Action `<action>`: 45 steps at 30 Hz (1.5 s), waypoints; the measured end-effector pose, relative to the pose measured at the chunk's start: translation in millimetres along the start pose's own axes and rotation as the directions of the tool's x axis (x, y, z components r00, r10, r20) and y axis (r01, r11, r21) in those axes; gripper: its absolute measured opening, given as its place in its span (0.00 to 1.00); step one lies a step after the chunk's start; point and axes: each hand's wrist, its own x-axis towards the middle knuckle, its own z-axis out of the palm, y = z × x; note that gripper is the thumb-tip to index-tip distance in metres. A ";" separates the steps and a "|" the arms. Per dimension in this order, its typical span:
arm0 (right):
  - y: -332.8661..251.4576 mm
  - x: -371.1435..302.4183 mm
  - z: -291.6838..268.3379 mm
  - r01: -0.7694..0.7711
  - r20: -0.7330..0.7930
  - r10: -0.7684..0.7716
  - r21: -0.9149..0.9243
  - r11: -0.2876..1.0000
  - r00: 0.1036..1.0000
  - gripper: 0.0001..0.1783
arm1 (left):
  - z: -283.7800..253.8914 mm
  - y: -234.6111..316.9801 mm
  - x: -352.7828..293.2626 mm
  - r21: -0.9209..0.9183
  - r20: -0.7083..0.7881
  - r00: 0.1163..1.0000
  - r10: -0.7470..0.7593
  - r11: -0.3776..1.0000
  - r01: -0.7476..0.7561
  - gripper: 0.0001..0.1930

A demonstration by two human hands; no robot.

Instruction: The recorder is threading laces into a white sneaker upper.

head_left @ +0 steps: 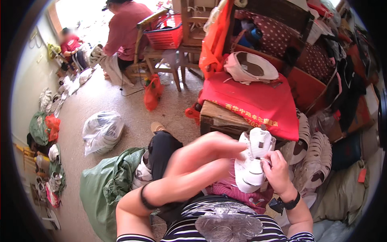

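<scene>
A white sneaker (254, 155) with a perforated tongue rests over my lap, toe toward me. My right hand (277, 169) grips its right side, thumb and fingers pinched at the edge of the upper. Motion smears my left hand (209, 151), which is at the sneaker's left side; I cannot make out its fingers or whether it holds anything. Beneath the sneaker lies a dark pink striped cloth (229, 187) across my lap. A black band (146, 197) circles my left forearm, and a black watch (287, 203) is on my right wrist.
Ahead stands a wooden stool with a red cloth (254, 99) and a pale cap (252, 66). Stacked sneakers (314, 161) are at my right. A green sack (107, 189) and a clear bag of shoes (103, 132) lie left. Two other people (127, 24) sit farther back.
</scene>
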 end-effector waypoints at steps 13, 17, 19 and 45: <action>2.7 3.2 8.1 0.035 -0.053 -0.032 0.057 0.998 0.998 0.07 | 31.2 -210.9 23.6 0.624 0.260 0.933 0.250 0.694 -0.359 0.10; 13.2 1.6 10.6 0.003 0.017 -0.007 0.212 0.977 1.000 0.05 | 33.5 -213.4 22.7 0.642 0.199 0.957 0.210 0.710 -0.289 0.10; 16.3 1.8 10.0 -0.003 0.030 -0.004 0.213 0.977 1.000 0.05 | 32.8 -213.4 25.0 0.660 0.231 0.943 0.237 0.674 -0.331 0.09; 229.0 -102.0 -34.7 -0.297 0.310 0.439 -0.413 0.861 0.843 0.08 | -470.2 -140.5 -92.9 -0.390 -0.919 0.129 -0.372 0.815 -0.429 0.11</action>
